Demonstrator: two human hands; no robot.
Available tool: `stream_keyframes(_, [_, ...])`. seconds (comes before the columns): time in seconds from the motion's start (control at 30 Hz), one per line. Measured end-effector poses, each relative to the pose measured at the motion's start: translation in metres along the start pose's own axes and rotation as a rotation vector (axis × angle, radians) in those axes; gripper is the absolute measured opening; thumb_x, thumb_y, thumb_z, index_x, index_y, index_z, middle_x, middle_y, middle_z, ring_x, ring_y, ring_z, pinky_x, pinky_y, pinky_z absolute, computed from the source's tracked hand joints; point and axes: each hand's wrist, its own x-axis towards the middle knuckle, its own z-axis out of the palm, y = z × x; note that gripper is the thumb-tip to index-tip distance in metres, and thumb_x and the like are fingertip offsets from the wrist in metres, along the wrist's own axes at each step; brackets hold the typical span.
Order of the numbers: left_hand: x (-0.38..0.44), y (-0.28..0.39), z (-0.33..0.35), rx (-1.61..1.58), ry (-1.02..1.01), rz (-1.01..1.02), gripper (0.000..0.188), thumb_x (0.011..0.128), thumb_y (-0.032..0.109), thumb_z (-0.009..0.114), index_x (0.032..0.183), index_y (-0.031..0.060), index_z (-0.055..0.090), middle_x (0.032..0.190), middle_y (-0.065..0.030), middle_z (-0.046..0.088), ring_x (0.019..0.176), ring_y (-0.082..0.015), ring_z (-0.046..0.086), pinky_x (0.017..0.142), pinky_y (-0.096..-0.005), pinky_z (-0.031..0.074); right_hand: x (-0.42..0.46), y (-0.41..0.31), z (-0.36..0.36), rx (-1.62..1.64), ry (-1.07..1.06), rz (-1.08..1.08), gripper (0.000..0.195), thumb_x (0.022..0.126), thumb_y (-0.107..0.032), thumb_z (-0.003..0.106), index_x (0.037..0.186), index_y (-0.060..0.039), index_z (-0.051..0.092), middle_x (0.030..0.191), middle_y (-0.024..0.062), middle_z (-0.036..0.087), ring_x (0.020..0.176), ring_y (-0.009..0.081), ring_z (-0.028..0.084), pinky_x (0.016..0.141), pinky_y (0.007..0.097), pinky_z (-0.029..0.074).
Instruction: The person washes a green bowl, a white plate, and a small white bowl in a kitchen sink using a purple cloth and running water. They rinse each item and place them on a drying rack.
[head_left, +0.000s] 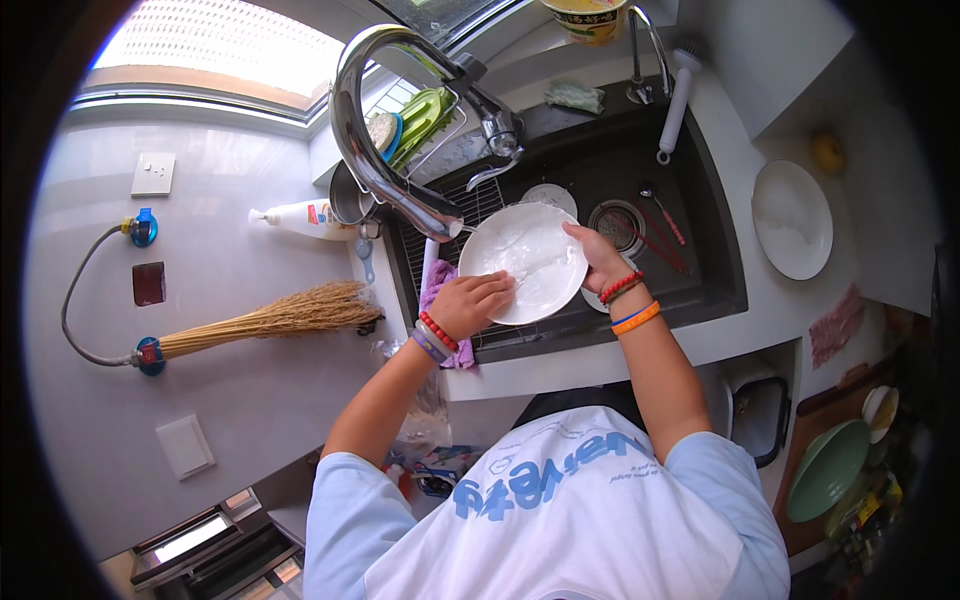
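Observation:
A white plate (536, 255), wet on its face, is held tilted over the dark sink (712, 277). My right hand (598, 257) grips its right rim, thumb on the upper face and fingers hidden behind. My left hand (472, 300) lies flat on the plate's lower left part, fingers together. The chrome faucet (442, 223) runs a thin stream of water onto the plate's upper left edge. Below the plate, a small white dish (551, 199) sits in the sink near the drain strainer (616, 225). A spoon with a pink handle (664, 216) and red chopsticks (656, 247) lie right of the strainer.
A wire rack (427, 217) and purple cloth (439, 283) are at the sink's left. Beyond stand a pot (350, 196) and a white pump bottle (300, 219). A white-handled brush (677, 105) leans at the back right. Another white plate (793, 219) rests on the right counter.

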Motion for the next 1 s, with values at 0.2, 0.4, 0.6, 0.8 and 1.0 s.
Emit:
stream_keyframes(0.2, [-0.002, 0.01, -0.008, -0.51, 0.212, -0.36, 0.028, 0.071, 0.01, 0.072, 0.097, 0.0042, 0.062, 0.09, -0.0094, 0.066, 0.082, -0.0196, 0.064, 0.071, -0.0277, 0.05, -0.009, -0.023, 0.023, -0.258, 0.091, 0.011, 0.035, 0.09, -0.036, 0.042, 0.109, -0.009, 0.053, 0.102, 0.0046, 0.058, 0.093, 0.0165, 0.054, 0.081, 0.0329, 0.042])
stream_keyframes(0.4, [0.006, 0.016, 0.014, -1.299, 0.577, -0.8, 0.034, 0.079, 0.015, 0.068, 0.107, 0.0001, 0.055, 0.09, -0.0036, 0.062, 0.079, -0.0105, 0.058, 0.07, -0.0243, 0.047, 0.031, -0.005, 0.046, -0.828, 0.371, -0.508, 0.051, 0.089, -0.043, 0.039, 0.114, 0.0004, 0.049, 0.111, 0.0171, 0.054, 0.102, 0.027, 0.051, 0.09, 0.0341, 0.039])
stream_keyframes(0.6, [-0.009, 0.022, 0.031, -1.468, 0.945, -0.79, 0.035, 0.082, 0.008, 0.062, 0.114, -0.0007, 0.05, 0.105, -0.008, 0.06, 0.094, -0.0145, 0.057, 0.083, -0.0281, 0.044, 0.039, 0.034, 0.106, -1.428, 0.724, -1.065, 0.053, 0.086, -0.037, 0.044, 0.123, 0.0013, 0.045, 0.128, 0.0218, 0.043, 0.123, 0.0356, 0.036, 0.102, 0.0499, 0.024])
stream_keyframes(0.8, [-0.046, 0.021, 0.031, -1.578, 0.94, -0.804, 0.048, 0.083, 0.004, 0.059, 0.126, -0.0008, 0.038, 0.117, -0.0093, 0.052, 0.103, -0.0171, 0.053, 0.088, -0.031, 0.042, 0.018, 0.058, 0.134, -1.621, -0.042, -1.457, 0.027, 0.081, -0.026, 0.056, 0.103, -0.0125, 0.062, 0.11, 0.0042, 0.058, 0.104, 0.0242, 0.051, 0.1, 0.0499, 0.025])
stream_keyframes(1.0, [-0.052, 0.029, 0.025, -1.577, 0.891, -0.844, 0.039, 0.086, 0.012, 0.053, 0.121, -0.0023, 0.041, 0.117, -0.0145, 0.052, 0.104, -0.0228, 0.054, 0.09, -0.0369, 0.043, 0.034, 0.023, 0.119, -1.566, 0.042, -1.274, 0.021, 0.076, -0.024, 0.059, 0.087, -0.0061, 0.063, 0.09, 0.0146, 0.063, 0.085, 0.0326, 0.059, 0.084, 0.0365, 0.044])
